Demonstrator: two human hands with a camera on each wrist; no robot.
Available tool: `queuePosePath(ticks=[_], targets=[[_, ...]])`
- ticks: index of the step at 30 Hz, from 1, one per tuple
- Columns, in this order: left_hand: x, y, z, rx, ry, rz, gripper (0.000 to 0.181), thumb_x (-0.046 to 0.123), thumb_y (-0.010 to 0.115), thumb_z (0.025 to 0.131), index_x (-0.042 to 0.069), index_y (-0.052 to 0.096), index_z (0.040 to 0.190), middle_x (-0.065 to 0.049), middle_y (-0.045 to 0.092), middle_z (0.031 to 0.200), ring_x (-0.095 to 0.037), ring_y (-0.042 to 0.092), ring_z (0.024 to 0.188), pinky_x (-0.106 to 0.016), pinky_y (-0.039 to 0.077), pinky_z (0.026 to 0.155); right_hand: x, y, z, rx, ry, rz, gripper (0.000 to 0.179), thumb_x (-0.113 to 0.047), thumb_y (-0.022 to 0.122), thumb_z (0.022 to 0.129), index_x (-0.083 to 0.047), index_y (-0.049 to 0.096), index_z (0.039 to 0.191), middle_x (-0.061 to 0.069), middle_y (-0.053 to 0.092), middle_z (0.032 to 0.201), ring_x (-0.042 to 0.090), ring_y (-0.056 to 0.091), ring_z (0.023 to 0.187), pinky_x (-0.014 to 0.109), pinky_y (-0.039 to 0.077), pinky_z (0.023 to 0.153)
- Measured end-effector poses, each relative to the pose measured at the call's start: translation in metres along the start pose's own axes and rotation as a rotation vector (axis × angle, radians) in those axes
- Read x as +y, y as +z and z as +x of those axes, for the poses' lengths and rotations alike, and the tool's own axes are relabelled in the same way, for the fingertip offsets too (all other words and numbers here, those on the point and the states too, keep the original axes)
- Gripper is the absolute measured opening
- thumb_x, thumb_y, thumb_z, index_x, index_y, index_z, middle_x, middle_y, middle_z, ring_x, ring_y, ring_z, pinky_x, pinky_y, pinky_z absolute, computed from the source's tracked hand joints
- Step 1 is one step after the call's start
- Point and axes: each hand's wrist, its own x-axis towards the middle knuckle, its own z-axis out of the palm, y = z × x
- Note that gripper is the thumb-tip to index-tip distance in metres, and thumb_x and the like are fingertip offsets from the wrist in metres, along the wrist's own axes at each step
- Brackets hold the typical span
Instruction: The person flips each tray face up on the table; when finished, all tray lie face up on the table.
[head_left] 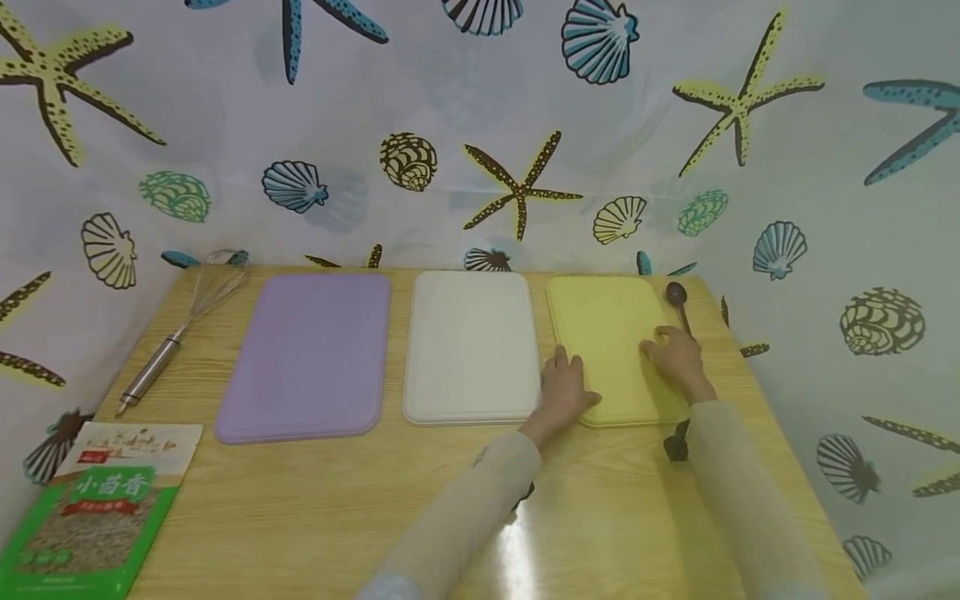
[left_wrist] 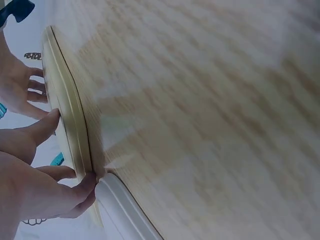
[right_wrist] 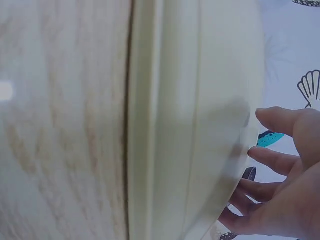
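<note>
A yellow cutting board (head_left: 609,321) lies flat on the wooden table, right of a white cutting board (head_left: 472,350). My left hand (head_left: 564,393) is at its near left edge. In the left wrist view the fingertips (left_wrist: 86,186) touch the side beside the white board, with the thumb over the top face. At the opposite edge is my right hand (head_left: 677,360), its fingers loosely bent along the rim and its thumb over the surface. Beyond that hand lies a dark spoon (head_left: 677,293), its handle partly hidden by the hand.
A purple cutting board (head_left: 307,354) lies left of the white one. Further left are a whisk (head_left: 161,358) and a green and white seed packet (head_left: 97,508). A patterned cloth (head_left: 420,92) hangs behind the wooden table (head_left: 300,517) and at its sides.
</note>
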Motion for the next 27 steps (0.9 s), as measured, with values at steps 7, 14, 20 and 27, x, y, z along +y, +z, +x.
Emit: queuePosePath(ticks=[7, 14, 20, 27], targets=[[-0.002, -0.002, 0.0, -0.018, -0.001, -0.035, 0.074, 0.029, 0.076, 0.082, -0.008, 0.044, 0.138, -0.03, 0.024, 0.151, -0.04, 0.03, 0.137, -0.043, 0.029, 0.113, -0.003, -0.017, -0.007, -0.056, 0.002, 0.155, 0.058, -0.024, 0.049, 0.099, 0.013, 0.033, 0.142, 0.036, 0.028, 0.146, 0.052, 0.026, 0.134, 0.058, 0.03, 0.108], [-0.007, -0.008, 0.003, -0.128, 0.004, -0.13, 0.088, 0.031, 0.077, 0.081, -0.01, 0.032, 0.144, -0.031, 0.011, 0.155, -0.042, 0.019, 0.141, -0.046, 0.024, 0.115, -0.006, -0.049, -0.014, -0.021, 0.02, 0.254, 0.052, -0.01, 0.053, 0.097, 0.011, 0.036, 0.142, 0.035, 0.038, 0.141, 0.049, 0.039, 0.128, 0.055, 0.039, 0.104], [-0.012, -0.016, 0.003, -0.234, 0.024, -0.106, 0.109, 0.043, 0.081, 0.074, -0.006, 0.019, 0.15, -0.028, 0.001, 0.157, -0.041, 0.01, 0.144, -0.047, 0.022, 0.115, -0.011, -0.073, -0.01, -0.042, -0.027, 0.237, 0.051, -0.002, 0.058, 0.092, 0.015, 0.041, 0.136, 0.036, 0.047, 0.133, 0.048, 0.048, 0.12, 0.049, 0.049, 0.093], [-0.011, -0.021, -0.004, -0.276, 0.073, -0.118, 0.114, 0.033, 0.085, 0.071, -0.003, 0.013, 0.152, -0.031, -0.006, 0.155, -0.046, 0.007, 0.143, -0.053, 0.025, 0.112, -0.013, -0.083, -0.006, -0.097, -0.006, 0.227, 0.052, -0.003, 0.059, 0.093, 0.013, 0.041, 0.138, 0.036, 0.045, 0.135, 0.046, 0.046, 0.123, 0.05, 0.048, 0.095]])
